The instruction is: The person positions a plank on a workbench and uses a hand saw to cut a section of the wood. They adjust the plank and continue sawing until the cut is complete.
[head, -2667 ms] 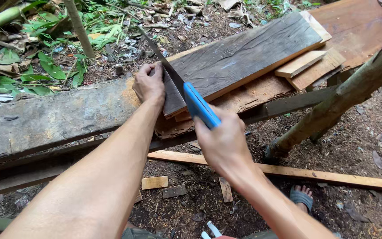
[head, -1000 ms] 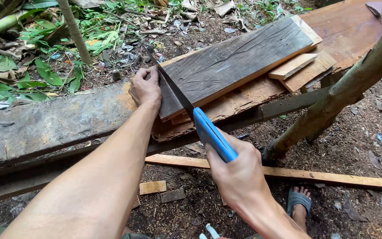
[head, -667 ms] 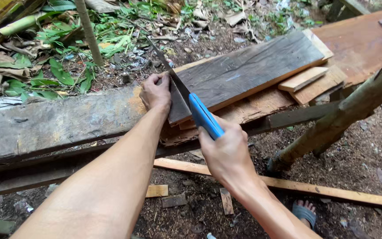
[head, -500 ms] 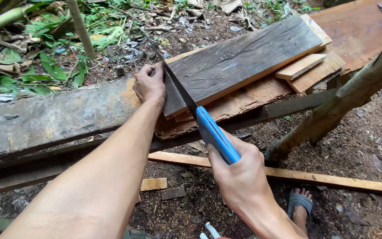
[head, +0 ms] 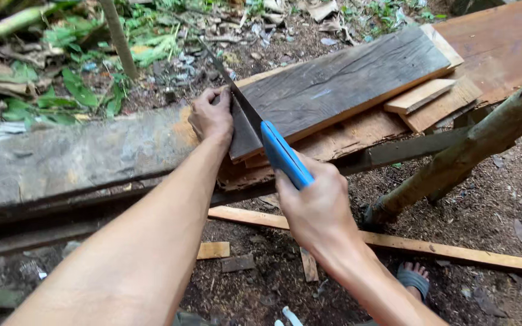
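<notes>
Presently, the right hand (head: 316,208) is wrapping fully around the blue handle (head: 286,154) of a hand saw, fingers closed tight on it, while the dark blade (head: 237,90) is running up toward 11 o'clock and sitting in a cut across a weathered grey plank (head: 339,81). The left hand (head: 211,116) is pressing down on the wood directly at 9 o'clock of the blade, fingers curled over the far edge and closed on the board, the thumb side lying just beside the steel; in my judgement this placement is steadying the work against the stroke and guiding the cut line. The plank is lying on a paler, rough-edged board (head: 357,130), which is raising it off the ground so the blade has room beneath. Both forearms are extending from 6 o'clock, the left nearly straight, the right bent slightly inward with the wrist in line with the saw. Small offcuts (head: 421,95) are resting on the stack at 3 o'clock. A thin pale batten (head: 442,250) is lying on the soil near a sandalled foot (head: 415,281), and a leaning branch (head: 478,142) is standing at 4 o'clock.
</notes>
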